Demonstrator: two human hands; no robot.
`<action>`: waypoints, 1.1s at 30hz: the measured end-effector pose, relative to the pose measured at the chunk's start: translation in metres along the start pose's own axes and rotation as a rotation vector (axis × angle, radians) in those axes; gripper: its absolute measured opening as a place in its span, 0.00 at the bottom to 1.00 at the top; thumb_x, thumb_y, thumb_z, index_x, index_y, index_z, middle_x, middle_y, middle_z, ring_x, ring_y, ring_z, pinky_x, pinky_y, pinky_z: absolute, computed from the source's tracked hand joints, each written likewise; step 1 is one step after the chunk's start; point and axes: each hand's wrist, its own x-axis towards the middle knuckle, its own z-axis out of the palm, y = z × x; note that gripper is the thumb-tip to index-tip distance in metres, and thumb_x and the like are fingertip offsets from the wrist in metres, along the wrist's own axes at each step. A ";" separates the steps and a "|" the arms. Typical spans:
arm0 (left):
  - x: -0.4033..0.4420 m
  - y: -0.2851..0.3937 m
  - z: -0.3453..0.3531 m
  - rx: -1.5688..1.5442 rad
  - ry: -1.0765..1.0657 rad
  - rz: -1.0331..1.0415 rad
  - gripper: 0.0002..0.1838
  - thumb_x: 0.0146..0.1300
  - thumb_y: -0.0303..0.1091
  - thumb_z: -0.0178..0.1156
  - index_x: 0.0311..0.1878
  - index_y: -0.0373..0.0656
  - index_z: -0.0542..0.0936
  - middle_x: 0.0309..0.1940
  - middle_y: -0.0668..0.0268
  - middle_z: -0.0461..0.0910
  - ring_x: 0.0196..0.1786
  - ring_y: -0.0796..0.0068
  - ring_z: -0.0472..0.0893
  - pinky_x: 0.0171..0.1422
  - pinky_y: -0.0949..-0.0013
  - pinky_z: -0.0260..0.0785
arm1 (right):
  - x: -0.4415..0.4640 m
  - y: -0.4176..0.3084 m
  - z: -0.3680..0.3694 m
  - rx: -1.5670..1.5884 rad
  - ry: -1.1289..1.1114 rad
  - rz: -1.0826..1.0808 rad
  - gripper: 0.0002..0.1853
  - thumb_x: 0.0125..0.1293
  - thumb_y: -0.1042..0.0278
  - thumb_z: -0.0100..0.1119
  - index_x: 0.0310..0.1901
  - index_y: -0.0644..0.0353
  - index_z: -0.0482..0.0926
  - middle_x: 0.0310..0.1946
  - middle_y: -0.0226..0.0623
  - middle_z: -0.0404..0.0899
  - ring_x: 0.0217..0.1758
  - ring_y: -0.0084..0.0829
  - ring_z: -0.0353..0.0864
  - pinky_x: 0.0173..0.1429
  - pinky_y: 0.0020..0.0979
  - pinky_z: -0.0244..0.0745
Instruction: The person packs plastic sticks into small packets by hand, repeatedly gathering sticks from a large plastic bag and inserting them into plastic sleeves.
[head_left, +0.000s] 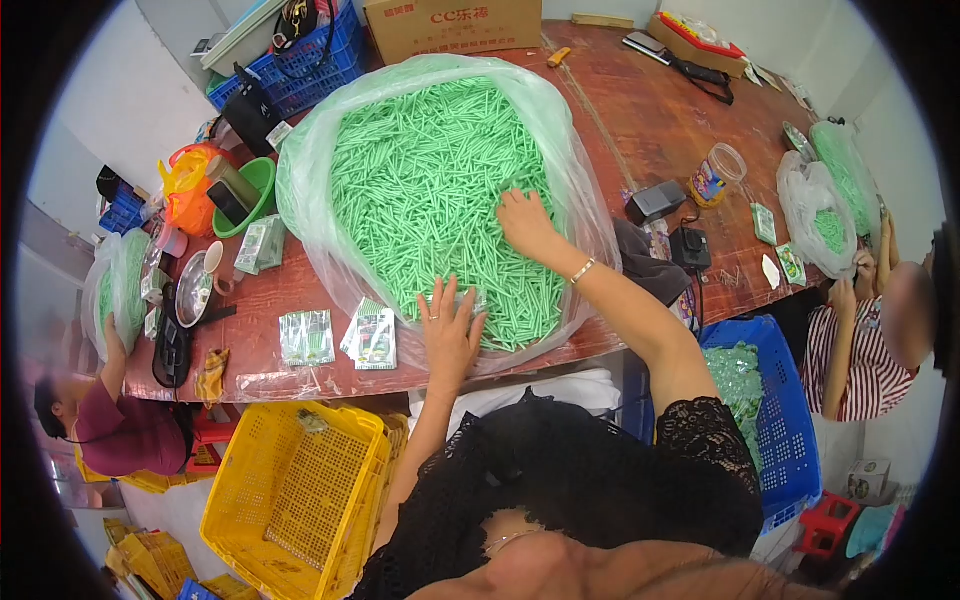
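Observation:
A large clear plastic bag (590, 190) lies open on the table, full of thin, short, light-green striped sticks (420, 160). My left hand (450, 332) rests at the bag's near edge, fingers spread, over what looks like a clear plastic packet among the sticks. Deeper in the pile, on the right side, my right hand (527, 222) has its fingers curled down into the sticks; its fingertips are partly hidden. Flat printed packets (375, 338) lie left of my left hand, beside another group of packets (306, 338).
A yellow crate (290, 410) stands below the table edge at left; a blue crate (775, 400) holding green packets is at right. On the red-brown table (640, 130) are a green basin (262, 190) and a plastic jar (716, 176). Co-workers sit at left (135, 425) and right (860, 350).

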 end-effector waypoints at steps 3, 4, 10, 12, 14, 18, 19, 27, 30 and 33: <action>0.000 0.000 0.000 -0.001 0.005 -0.007 0.22 0.66 0.39 0.64 0.62 0.47 0.79 0.73 0.59 0.64 0.77 0.52 0.58 0.80 0.36 0.40 | -0.010 -0.006 -0.014 0.087 -0.037 0.052 0.09 0.59 0.71 0.60 0.39 0.64 0.80 0.48 0.44 0.76 0.57 0.43 0.71 0.58 0.48 0.66; 0.001 0.000 0.000 -0.002 0.004 -0.009 0.22 0.66 0.39 0.64 0.62 0.47 0.79 0.73 0.59 0.64 0.77 0.52 0.59 0.80 0.37 0.41 | -0.012 -0.007 -0.019 0.115 -0.017 0.077 0.08 0.60 0.70 0.59 0.38 0.64 0.80 0.48 0.44 0.76 0.56 0.43 0.72 0.57 0.47 0.66; 0.003 0.003 -0.003 -0.006 0.012 0.009 0.21 0.64 0.38 0.65 0.60 0.44 0.79 0.70 0.55 0.66 0.76 0.49 0.60 0.79 0.35 0.43 | 0.002 -0.005 -0.048 0.568 -0.122 0.261 0.16 0.70 0.61 0.55 0.42 0.70 0.79 0.40 0.45 0.81 0.50 0.44 0.78 0.56 0.44 0.70; 0.003 0.002 -0.002 -0.004 0.018 0.008 0.21 0.64 0.38 0.65 0.60 0.44 0.79 0.70 0.55 0.66 0.76 0.49 0.60 0.78 0.35 0.43 | 0.002 -0.006 -0.048 0.907 -0.166 0.368 0.18 0.73 0.58 0.53 0.43 0.70 0.78 0.37 0.42 0.82 0.49 0.42 0.80 0.56 0.43 0.72; 0.001 0.001 -0.002 -0.005 0.019 0.004 0.21 0.64 0.38 0.65 0.59 0.44 0.79 0.70 0.55 0.66 0.76 0.49 0.60 0.78 0.35 0.44 | -0.009 -0.013 -0.038 1.303 -0.038 0.475 0.21 0.76 0.54 0.49 0.43 0.69 0.77 0.34 0.37 0.82 0.47 0.40 0.83 0.57 0.43 0.73; 0.002 0.002 -0.003 -0.006 0.008 0.000 0.21 0.64 0.38 0.65 0.59 0.44 0.79 0.70 0.55 0.66 0.76 0.48 0.60 0.78 0.35 0.44 | -0.017 -0.017 -0.053 1.917 -0.008 0.545 0.17 0.75 0.56 0.53 0.43 0.65 0.78 0.34 0.32 0.80 0.42 0.31 0.82 0.52 0.37 0.78; 0.002 0.002 -0.003 -0.004 0.000 0.001 0.21 0.64 0.38 0.65 0.59 0.43 0.79 0.70 0.55 0.66 0.76 0.48 0.60 0.78 0.35 0.44 | -0.019 -0.019 -0.055 1.982 -0.015 0.574 0.15 0.75 0.57 0.53 0.43 0.63 0.78 0.32 0.31 0.79 0.39 0.29 0.81 0.51 0.34 0.78; 0.003 0.004 -0.003 -0.011 0.022 0.001 0.21 0.64 0.36 0.65 0.59 0.43 0.79 0.70 0.56 0.67 0.76 0.49 0.61 0.78 0.35 0.44 | -0.037 -0.043 -0.052 1.591 -0.001 0.673 0.19 0.71 0.51 0.61 0.38 0.61 0.77 0.17 0.21 0.68 0.18 0.20 0.64 0.24 0.28 0.61; 0.000 0.002 -0.004 -0.046 0.021 0.005 0.20 0.65 0.35 0.64 0.60 0.43 0.78 0.69 0.55 0.67 0.75 0.49 0.61 0.79 0.36 0.44 | -0.051 -0.050 -0.024 1.157 0.117 0.437 0.22 0.71 0.47 0.60 0.33 0.62 0.79 0.16 0.24 0.69 0.19 0.19 0.66 0.24 0.29 0.62; 0.003 -0.003 -0.007 -0.095 0.030 -0.009 0.20 0.66 0.33 0.62 0.60 0.42 0.77 0.69 0.54 0.67 0.75 0.48 0.62 0.79 0.37 0.44 | -0.053 -0.051 -0.025 1.330 0.072 0.540 0.22 0.71 0.47 0.59 0.33 0.62 0.81 0.17 0.27 0.72 0.19 0.19 0.65 0.26 0.30 0.63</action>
